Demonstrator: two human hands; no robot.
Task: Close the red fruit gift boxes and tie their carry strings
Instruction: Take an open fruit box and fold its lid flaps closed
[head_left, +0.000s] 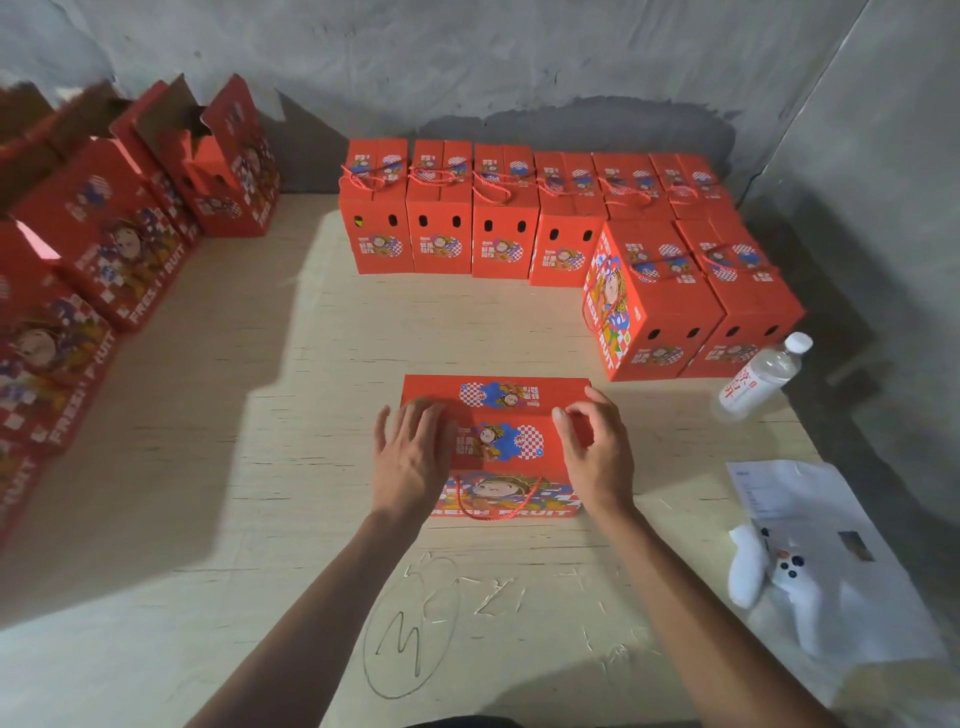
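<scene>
Red gift box (496, 441): centre of wooden table (260, 415), directly ahead, top flaps down. Red carry string (485, 512): loose loop over near face, untied. Left hand (410, 457): flat on left side of lid, fingers straight, pressing, grasping nothing. Right hand (595, 452): at right edge of lid, fingers curled, thumb and forefinger close together; cannot tell whether pinching anything. Closed boxes (498, 218): row along far wall, strings on top. Open boxes (119, 228): stacked at left. Water bottle (758, 376), paper sheet (810, 514): right side.

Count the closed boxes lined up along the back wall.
6: a back row; the last two sit partly hidden behind nearer boxes.
</scene>
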